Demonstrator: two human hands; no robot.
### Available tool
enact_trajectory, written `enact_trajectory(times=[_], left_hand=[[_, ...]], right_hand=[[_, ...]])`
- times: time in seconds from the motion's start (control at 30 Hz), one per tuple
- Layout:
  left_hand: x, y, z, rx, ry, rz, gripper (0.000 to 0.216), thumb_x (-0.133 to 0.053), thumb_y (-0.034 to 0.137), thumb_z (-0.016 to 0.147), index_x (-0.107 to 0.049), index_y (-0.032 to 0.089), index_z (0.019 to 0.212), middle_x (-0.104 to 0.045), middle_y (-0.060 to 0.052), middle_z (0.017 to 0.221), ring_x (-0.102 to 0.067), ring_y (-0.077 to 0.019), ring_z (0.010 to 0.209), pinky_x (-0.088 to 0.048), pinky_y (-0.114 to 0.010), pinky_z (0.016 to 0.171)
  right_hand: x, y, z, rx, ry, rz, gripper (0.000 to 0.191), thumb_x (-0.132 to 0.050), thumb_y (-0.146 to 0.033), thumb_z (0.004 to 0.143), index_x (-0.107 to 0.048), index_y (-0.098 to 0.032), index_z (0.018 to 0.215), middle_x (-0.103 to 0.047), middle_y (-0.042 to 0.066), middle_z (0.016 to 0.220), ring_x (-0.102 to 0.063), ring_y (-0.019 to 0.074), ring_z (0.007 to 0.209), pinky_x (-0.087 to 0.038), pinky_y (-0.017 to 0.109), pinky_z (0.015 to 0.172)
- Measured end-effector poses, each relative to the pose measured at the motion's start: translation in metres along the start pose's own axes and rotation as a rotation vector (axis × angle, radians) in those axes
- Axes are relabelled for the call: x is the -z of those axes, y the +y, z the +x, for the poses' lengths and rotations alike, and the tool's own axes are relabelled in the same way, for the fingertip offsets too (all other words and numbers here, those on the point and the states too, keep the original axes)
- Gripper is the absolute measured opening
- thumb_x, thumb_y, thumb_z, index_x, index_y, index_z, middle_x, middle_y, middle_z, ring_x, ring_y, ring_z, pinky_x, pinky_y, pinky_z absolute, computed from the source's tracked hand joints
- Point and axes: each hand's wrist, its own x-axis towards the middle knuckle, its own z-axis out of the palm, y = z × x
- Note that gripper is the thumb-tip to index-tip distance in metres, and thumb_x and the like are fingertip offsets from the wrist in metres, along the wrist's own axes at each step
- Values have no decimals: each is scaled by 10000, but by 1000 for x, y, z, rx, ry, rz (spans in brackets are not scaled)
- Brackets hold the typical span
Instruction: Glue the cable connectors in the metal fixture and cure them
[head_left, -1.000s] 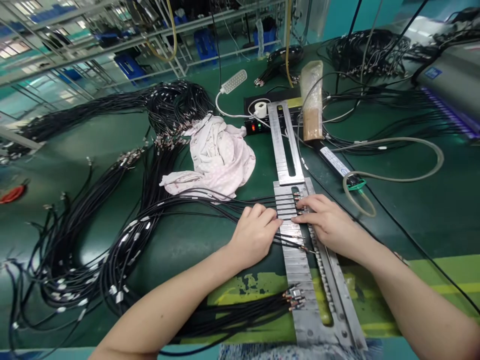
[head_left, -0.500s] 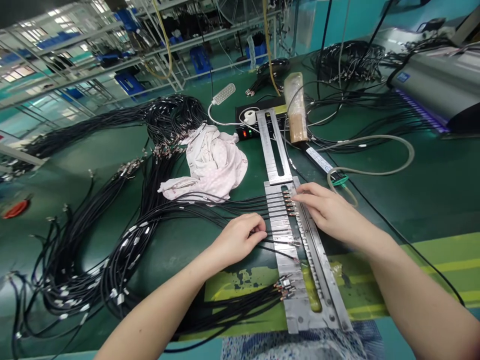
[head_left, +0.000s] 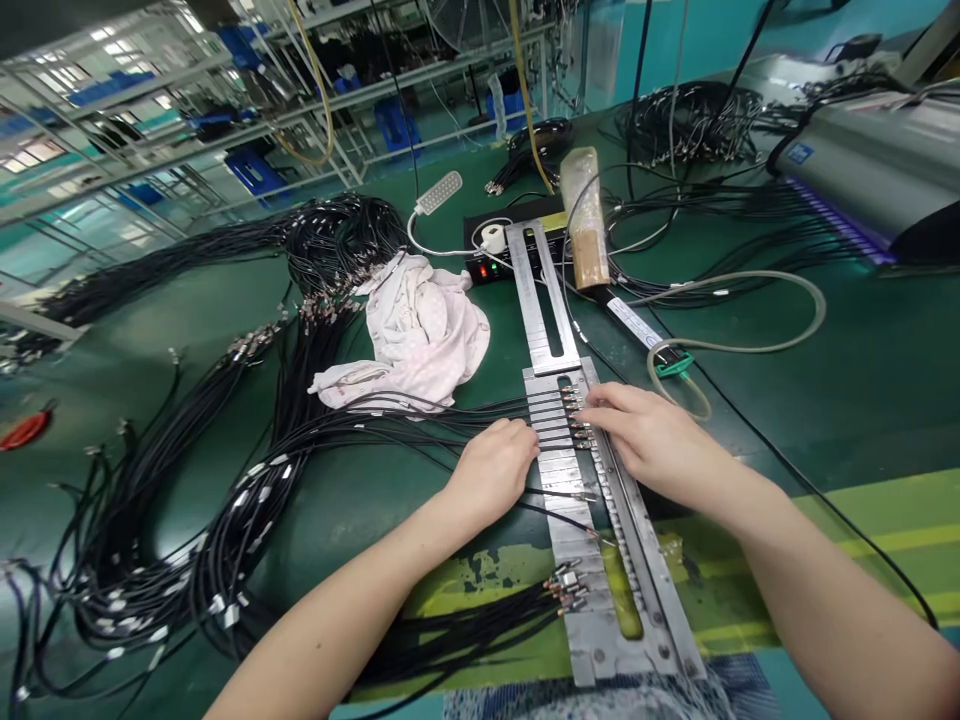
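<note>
My left hand (head_left: pixel 496 465) is closed on a thin black cable at the left edge of a slotted metal fixture (head_left: pixel 553 470); its fingertips are partly hidden. Several black cables (head_left: pixel 551 405) lie side by side across the fixture's grooves, their metal-tipped ends over its slot. My right hand (head_left: pixel 660 435) has its fingers apart and stretched out, with the fingertips at those cable ends (head_left: pixel 576 420). Two loose cables (head_left: pixel 559 512) cross the fixture lower down. Nearer me, a bunch of cable ends with metal connectors (head_left: pixel 568 588) rests on the fixture's left edge.
A crumpled pale cloth (head_left: pixel 427 335) lies beyond my left hand. Large cable bundles (head_left: pixel 247 520) spread across the left of the green table (head_left: pixel 442 505). A wrapped handle tool (head_left: pixel 589 235), a hose (head_left: pixel 814 300) and a grey machine (head_left: pixel 877 165) with purple light are on the right.
My left hand has moved slightly away from me, and another cable now lies in the row on the fixture. The right fingertips have shifted a little down the row.
</note>
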Motion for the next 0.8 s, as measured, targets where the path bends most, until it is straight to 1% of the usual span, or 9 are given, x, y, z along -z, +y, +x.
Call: enact_trajectory(times=[0.17,0.23,0.33,0.4,0.43,0.53,0.7,0.8], left_hand=[[-11,0,-2,-35,91,44,233,-373,180,930,-564,158,798,-571,-43,797,-504,-183,770,-438,-295,726],[-15,-2,-5,-60,130,39,234,-367,181,934,-573,155,825,-557,-43,793,-488,-179,763,-431,-292,712],[-18,-7,-14,-122,185,44,234,-356,157,933,-578,176,1006,-555,-40,827,-464,-173,760,-408,-296,690],[-19,-11,-21,-182,208,67,286,-354,136,925,-543,203,1129,-568,-52,905,-457,-181,796,-385,-314,686],[-18,-12,-24,-202,215,75,306,-357,129,920,-529,209,1160,-570,-61,953,-453,-187,821,-375,-323,687],[-15,-13,-27,-196,208,76,327,-371,122,907,-520,206,1186,-554,-85,1049,-437,-206,873,-352,-342,686],[-7,-5,-23,-171,156,141,304,-373,136,904,-536,192,1154,-554,-91,1020,-428,-220,864,-318,-355,658],[-7,-3,-27,-191,154,180,265,-357,162,921,-552,161,1100,-562,-88,1003,-429,-220,856,-312,-357,666]], right_hand=[[-12,-4,-1,94,-70,-63,492,-438,33,710,-670,-258,1031,-593,69,1102,-500,239,1051,-448,383,828],[-14,-7,-2,113,-88,-110,507,-453,46,682,-674,-262,1018,-597,70,1102,-489,249,1060,-441,377,805],[-12,-12,-2,112,-80,-179,482,-467,45,669,-680,-238,996,-609,84,1081,-502,256,1039,-432,367,768],[-11,-15,-2,101,-74,-205,465,-479,40,661,-684,-229,981,-617,91,1062,-512,259,1024,-427,362,749],[-11,-16,-1,95,-76,-214,456,-485,36,657,-687,-228,968,-620,92,1054,-515,262,1017,-425,360,737],[-12,-18,1,90,-80,-238,415,-505,20,645,-697,-229,916,-630,94,1021,-519,266,997,-417,344,687],[-14,-24,2,104,-62,-276,337,-533,-11,657,-703,-213,867,-637,102,1004,-519,266,986,-423,329,662],[-15,-19,1,103,-66,-267,380,-499,9,666,-704,-209,900,-637,101,1013,-529,265,979,-456,330,659]])
